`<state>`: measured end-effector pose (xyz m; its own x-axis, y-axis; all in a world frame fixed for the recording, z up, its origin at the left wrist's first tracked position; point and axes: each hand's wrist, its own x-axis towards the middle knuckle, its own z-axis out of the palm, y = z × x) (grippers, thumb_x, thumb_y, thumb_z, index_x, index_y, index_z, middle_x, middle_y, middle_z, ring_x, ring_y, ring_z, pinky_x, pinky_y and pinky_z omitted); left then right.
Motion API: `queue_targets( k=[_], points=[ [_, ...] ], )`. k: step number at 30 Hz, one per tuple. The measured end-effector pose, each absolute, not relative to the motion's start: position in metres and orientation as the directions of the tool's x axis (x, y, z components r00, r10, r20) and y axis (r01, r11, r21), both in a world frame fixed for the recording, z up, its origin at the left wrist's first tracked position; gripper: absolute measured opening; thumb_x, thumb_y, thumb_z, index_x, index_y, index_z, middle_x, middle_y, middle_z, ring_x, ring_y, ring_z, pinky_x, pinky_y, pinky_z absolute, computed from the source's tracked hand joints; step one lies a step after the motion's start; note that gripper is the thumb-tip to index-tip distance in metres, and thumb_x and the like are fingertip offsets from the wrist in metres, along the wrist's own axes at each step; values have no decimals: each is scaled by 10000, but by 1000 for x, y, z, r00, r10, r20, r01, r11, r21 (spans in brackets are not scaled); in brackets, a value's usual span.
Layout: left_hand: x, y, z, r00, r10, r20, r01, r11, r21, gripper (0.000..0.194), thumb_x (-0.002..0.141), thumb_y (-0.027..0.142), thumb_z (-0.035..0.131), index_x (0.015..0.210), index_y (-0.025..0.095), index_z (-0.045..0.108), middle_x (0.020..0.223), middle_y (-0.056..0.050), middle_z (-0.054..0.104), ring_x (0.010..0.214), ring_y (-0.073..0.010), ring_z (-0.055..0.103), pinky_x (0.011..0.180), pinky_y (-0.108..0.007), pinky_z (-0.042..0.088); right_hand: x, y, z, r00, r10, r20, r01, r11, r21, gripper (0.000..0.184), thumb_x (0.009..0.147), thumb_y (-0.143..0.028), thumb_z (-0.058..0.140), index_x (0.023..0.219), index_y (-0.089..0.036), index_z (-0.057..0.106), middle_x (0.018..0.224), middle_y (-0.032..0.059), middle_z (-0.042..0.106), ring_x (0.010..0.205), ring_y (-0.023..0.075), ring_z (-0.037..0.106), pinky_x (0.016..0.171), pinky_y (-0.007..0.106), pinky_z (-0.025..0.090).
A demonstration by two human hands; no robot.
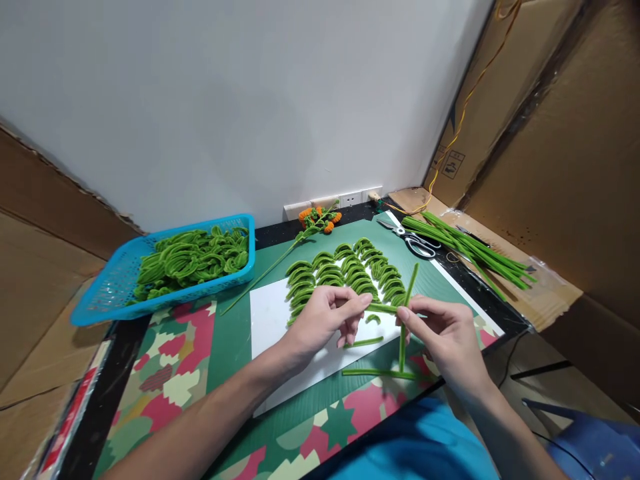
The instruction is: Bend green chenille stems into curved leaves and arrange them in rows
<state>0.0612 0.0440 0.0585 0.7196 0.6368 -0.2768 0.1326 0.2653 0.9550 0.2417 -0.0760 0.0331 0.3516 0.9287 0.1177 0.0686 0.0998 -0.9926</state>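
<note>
My left hand pinches one end of a green pipe cleaner over a white sheet. The fingers of my right hand close on its other end, where a second, upright pipe cleaner crosses it. Whether the two are twisted together I cannot tell. Below my hands lie a short pipe cleaner, a small curved piece and a longer pipe cleaner. Beyond them, several bent green leaf shapes stand in rows on the sheet, partly hidden by my left hand.
A blue basket full of bent green pieces stands at the left. Orange flowers on a green stem lie at the back. Scissors and a bundle of straight green pipe cleaners are at the right, near cardboard walls.
</note>
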Motion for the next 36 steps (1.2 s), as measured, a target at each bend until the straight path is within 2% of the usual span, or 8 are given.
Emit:
queue_targets(
  k=[6,9,13,17,21,27,31,36],
  points=[
    [61,43,55,730,640,-238,167,171,971,390,847,481,874,831,121,726,628,-2,655,440,-82,540,410,-180,376,247,-80,27,371,929,8,-140,64,-988,342,837,-460,881,690,-178,755,616,14,641,528,138,552,482,260,482],
    [57,39,53,736,676,44,192,-270,944,231,949,340,774,844,135,753,670,-38,696,540,-130,621,504,-223,469,245,-77,20,310,941,-136,-387,-5,-922,366,785,-458,912,655,-174,723,577,-10,603,442,101,485,400,233,442],
    [53,30,58,727,518,451,163,-768,620,172,1004,182,647,896,149,776,816,-80,757,706,-168,671,653,-273,519,242,-76,14,264,941,-212,-510,-50,-859,374,770,-453,914,639,-179,696,529,-32,561,398,88,445,364,217,417],
    [56,31,68,672,720,169,220,-414,883,169,990,246,708,850,155,729,718,-29,717,602,-136,637,571,-237,498,243,-84,13,267,962,-64,-288,16,-958,278,812,-367,916,705,-176,745,591,-5,638,519,132,589,509,240,537],
    [59,38,70,742,662,-110,139,8,990,243,976,385,753,921,162,675,643,17,655,527,-115,584,495,-210,469,242,-89,13,202,979,-37,-251,16,-968,227,824,-357,915,789,-172,789,688,11,676,557,147,621,522,264,558],
    [65,35,54,773,620,-130,119,59,991,404,849,414,894,1095,165,692,981,-34,727,758,-127,672,552,-179,500,237,-87,12,429,900,-83,-410,112,-905,214,850,-365,909,914,-181,819,671,20,739,559,139,674,564,247,597],
    [71,27,44,825,501,-259,171,216,961,414,868,475,866,1042,145,687,801,-19,732,607,-129,678,474,-180,486,237,-87,9,527,840,-130,-514,193,-836,250,785,-342,961,912,-182,819,750,41,794,595,137,717,601,237,631],
    [76,24,37,729,644,-233,90,248,965,427,836,518,882,908,136,706,724,-26,737,512,-135,661,400,-188,473,230,-88,2,413,906,-97,-490,131,-862,220,900,-371,866,863,-158,821,728,53,778,589,153,716,584,262,643]
  ],
)
